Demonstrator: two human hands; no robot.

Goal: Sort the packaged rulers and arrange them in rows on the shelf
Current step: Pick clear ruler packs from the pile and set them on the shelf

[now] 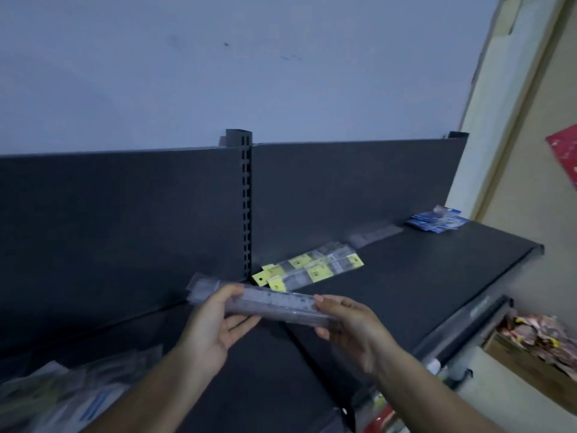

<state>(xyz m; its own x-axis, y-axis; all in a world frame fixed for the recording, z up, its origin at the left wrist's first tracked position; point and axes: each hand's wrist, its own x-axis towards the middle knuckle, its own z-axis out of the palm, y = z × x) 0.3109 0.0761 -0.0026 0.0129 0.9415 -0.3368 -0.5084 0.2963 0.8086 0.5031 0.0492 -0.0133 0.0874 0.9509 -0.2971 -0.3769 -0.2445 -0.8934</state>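
Clear packaged ruler held over the dark shelf (390,276), not yet placed
Left hand (215,326) and right hand (349,326), fingers gripping the ruler pack (268,303); next, probably lay it by the yellow-tagged rulers (309,268) at one o'clock

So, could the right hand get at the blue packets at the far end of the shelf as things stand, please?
Probably not yet: the right hand grips the clear ruler pack with the left hand. The shelf towards the blue packets lies bare.
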